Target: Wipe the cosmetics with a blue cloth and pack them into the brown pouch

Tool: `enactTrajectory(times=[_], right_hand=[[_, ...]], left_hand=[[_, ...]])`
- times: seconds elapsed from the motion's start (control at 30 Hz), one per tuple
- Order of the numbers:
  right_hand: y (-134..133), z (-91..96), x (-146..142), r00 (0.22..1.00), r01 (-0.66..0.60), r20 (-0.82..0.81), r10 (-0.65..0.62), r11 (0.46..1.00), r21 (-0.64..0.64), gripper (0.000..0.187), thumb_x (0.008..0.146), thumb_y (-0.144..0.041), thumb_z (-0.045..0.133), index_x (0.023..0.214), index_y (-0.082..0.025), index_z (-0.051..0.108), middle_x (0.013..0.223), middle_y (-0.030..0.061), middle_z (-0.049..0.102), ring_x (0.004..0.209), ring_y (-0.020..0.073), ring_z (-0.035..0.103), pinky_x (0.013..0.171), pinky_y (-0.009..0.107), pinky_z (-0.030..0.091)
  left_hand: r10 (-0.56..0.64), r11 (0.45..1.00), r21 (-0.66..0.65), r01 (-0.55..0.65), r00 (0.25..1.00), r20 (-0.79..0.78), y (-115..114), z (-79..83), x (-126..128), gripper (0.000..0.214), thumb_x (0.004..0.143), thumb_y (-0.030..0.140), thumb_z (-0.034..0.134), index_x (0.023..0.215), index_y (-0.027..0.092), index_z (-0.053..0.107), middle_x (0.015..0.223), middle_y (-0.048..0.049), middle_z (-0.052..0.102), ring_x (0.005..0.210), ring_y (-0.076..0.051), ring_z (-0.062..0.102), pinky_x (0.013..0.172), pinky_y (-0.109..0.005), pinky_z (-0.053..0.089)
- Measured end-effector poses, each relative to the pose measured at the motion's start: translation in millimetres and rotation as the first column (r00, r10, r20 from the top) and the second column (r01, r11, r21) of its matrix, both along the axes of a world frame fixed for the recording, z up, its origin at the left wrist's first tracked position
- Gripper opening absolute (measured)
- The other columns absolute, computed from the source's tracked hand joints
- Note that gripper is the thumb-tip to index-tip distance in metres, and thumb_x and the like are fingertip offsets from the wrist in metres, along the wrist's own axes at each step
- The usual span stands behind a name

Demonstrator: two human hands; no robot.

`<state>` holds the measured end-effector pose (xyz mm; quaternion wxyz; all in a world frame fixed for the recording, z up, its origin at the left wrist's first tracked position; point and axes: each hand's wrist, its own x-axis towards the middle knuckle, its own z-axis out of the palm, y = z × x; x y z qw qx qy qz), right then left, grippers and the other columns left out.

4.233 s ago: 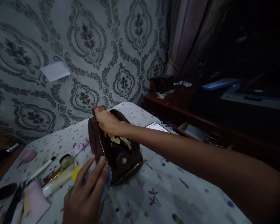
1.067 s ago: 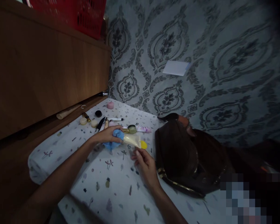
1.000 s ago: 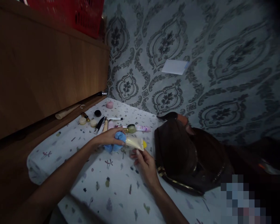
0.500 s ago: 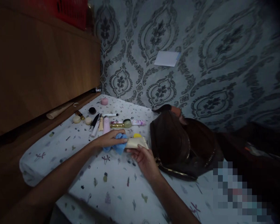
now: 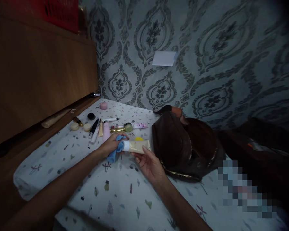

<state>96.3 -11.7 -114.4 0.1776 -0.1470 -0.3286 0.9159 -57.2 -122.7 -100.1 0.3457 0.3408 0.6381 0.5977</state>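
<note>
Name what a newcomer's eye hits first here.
Likely the brown bag, right of centre on the printed sheet. Next the cream tube left of it, its tail in the right hand, its white cap by the blue cloth in the left hand. Then the red basket, upper left.

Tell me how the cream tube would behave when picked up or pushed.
The cream tube probably gives when squeezed, since its body looks like soft plastic. It likely resists rolling, because it flattens toward the end opposite the white cap. Its smooth-looking surface may be slippery.
</note>
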Motion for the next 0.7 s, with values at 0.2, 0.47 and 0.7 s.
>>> enactTrajectory(times=[0.2,0.47,0.7], right_hand=[[3.6,0.9,-0.2,1.0,0.009,-0.015,-0.01,0.999,-0.044,0.033,0.072,-0.021,0.081,0.1,-0.017,0.065,0.091,0.0061,0.078,0.071,0.0176,0.075,0.055,0.018,0.06],[-2.4,-4.2,-3.1,0.988,0.131,0.06,-0.141,0.981,0.147,0.035,0.069,-0.026,0.085,0.096,-0.016,0.066,0.089,0.0064,0.077,0.073,0.0204,0.076,0.057,0.023,0.059],[-2.3,-5.8,-5.3,0.974,0.22,0.028,-0.226,0.966,0.136,0.037,0.068,-0.028,0.086,0.098,-0.017,0.067,0.088,0.0065,0.078,0.074,0.0191,0.075,0.064,0.024,0.061]], left_hand=[[0.176,0.983,0.068,-0.168,0.974,-0.141,1.4,-3.8,0.4,0.04,0.086,0.055,0.057,0.108,0.023,0.063,0.111,-0.0049,0.067,0.113,-0.024,0.058,0.1,-0.036,0.045],[0.2,0.98,0.046,-0.196,0.974,-0.104,2.9,-7.5,-0.3,0.063,0.092,0.068,0.035,0.128,0.023,0.059,0.14,-0.0086,0.058,0.141,-0.028,0.039,0.114,-0.045,0.032],[0.011,0.991,0.133,0.006,0.992,-0.127,-3.3,3.1,7.1,0.071,0.096,0.065,0.017,0.117,0.021,0.068,0.126,-0.0068,0.067,0.124,-0.025,0.056,0.115,-0.043,0.033]])
